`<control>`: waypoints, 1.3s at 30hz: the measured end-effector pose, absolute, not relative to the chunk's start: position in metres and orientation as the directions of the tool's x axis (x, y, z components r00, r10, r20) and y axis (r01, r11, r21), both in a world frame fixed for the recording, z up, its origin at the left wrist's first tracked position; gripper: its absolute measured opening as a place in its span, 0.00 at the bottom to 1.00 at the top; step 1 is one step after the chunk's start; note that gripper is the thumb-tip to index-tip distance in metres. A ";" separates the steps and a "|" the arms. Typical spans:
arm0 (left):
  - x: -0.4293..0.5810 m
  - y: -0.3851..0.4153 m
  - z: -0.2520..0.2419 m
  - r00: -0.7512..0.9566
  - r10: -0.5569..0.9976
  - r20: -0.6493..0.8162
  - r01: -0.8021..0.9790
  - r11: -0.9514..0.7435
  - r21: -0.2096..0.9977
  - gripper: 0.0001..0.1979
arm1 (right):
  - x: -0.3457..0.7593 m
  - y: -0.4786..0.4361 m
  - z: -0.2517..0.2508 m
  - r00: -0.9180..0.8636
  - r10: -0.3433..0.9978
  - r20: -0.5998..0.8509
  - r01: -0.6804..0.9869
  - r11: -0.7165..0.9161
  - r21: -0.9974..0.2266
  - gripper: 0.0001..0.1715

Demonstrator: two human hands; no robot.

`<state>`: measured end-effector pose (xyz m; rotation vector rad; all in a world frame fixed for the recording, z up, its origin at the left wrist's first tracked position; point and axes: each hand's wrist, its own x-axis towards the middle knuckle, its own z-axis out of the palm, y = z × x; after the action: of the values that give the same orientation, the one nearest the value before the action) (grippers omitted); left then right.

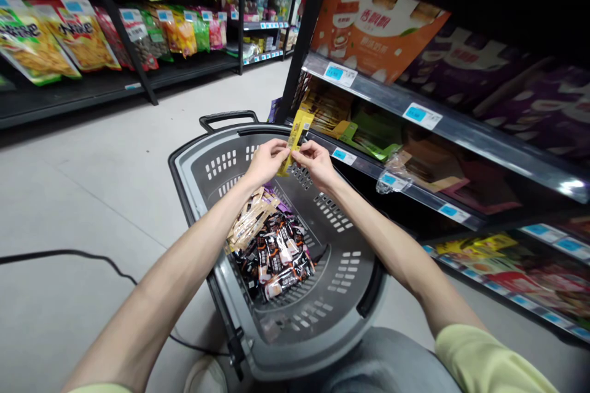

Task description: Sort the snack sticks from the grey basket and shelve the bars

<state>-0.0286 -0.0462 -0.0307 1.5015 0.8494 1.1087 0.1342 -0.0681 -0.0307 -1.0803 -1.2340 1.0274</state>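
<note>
A: Two hands met over the far rim of the grey basket [193, 163]. What were they holding?

B: One narrow yellow packet [295, 135]. The left hand [265, 163] pinched its lower part, fingers closed on it; the right hand [316, 163] gripped it from the other side, fingertips clamped too. It was held upright above the basket, probably so its face could be read or the strip pulled apart.

A: And inside the basket?

B: A heap of dark sachets [274, 255] lay against its left wall, with pale tan sticks [249, 218] on top of them, toward the hands.

A: Anything beside it?

B: To the basket's right stood a shelf [461, 129] with blue price tags, just beyond the hands. A black cable [69, 255] ran over the floor to the basket's left.
</note>
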 end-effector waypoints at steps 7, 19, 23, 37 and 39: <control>-0.028 -0.050 -0.031 0.369 0.922 0.117 0.138 -0.179 0.974 0.10 | 0.130 -0.072 -0.019 0.143 0.980 0.136 -0.207 0.164 -0.964 0.34; -0.037 -0.056 -0.015 0.158 0.898 0.410 0.326 -0.439 0.837 0.09 | 0.134 -0.069 -0.023 0.196 0.974 0.115 -0.131 0.142 -0.981 0.23; -0.037 -0.057 -0.012 0.070 0.908 0.413 0.329 -0.412 0.850 0.08 | 0.131 -0.071 -0.018 0.165 0.984 0.064 -0.213 0.099 -0.972 0.20; -0.037 -0.055 -0.013 0.059 0.896 0.440 0.329 -0.433 0.839 0.07 | 0.127 -0.074 -0.013 0.144 0.990 -0.010 -0.289 0.032 -0.957 0.09; -0.037 -0.055 -0.013 0.036 0.906 0.422 0.298 -0.413 0.861 0.07 | 0.127 -0.074 -0.012 0.150 0.989 0.011 -0.282 0.054 -0.958 0.10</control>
<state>-0.0372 -0.0546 -0.0130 1.7554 1.2197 1.3935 0.1270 -0.0739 -0.0121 -1.0380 -0.9065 1.2016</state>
